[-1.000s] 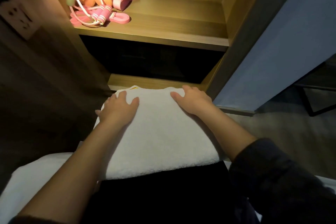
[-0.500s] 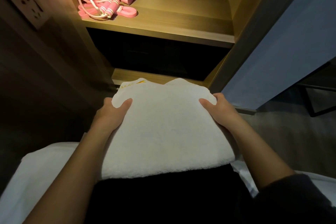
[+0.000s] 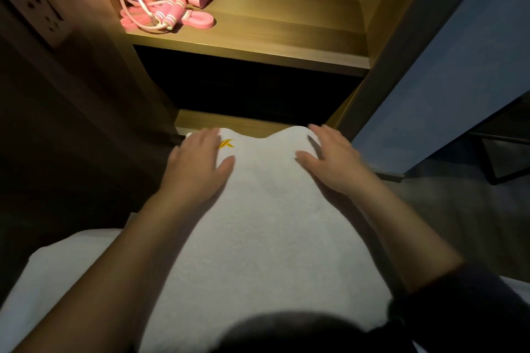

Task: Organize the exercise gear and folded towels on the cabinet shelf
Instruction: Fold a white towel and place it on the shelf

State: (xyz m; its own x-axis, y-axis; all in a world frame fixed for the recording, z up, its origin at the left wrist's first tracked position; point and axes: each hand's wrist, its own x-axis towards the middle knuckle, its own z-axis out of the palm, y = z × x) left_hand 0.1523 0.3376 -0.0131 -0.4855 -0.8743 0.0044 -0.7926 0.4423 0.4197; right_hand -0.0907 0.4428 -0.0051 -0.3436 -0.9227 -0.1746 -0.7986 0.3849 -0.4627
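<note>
The pink and orange exercise gear (image 3: 169, 3) is piled at the far left of the lit shelf (image 3: 286, 37), so I think that part is done. The folded white towel (image 3: 263, 223) lies near me, below the shelf. My left grip (image 3: 198, 163) and right grip (image 3: 332, 160) rest flat and spread on its far end, pinching nothing. I think it goes up next.

Half a second ago both hands gripped the far corners of the folded towel (image 3: 266, 223). Now the left hand (image 3: 198, 163) and right hand (image 3: 329, 160) lie flat on top. Its far edge seems nearer the lower shelf (image 3: 243, 123), though motion blur makes this uncertain.
</note>
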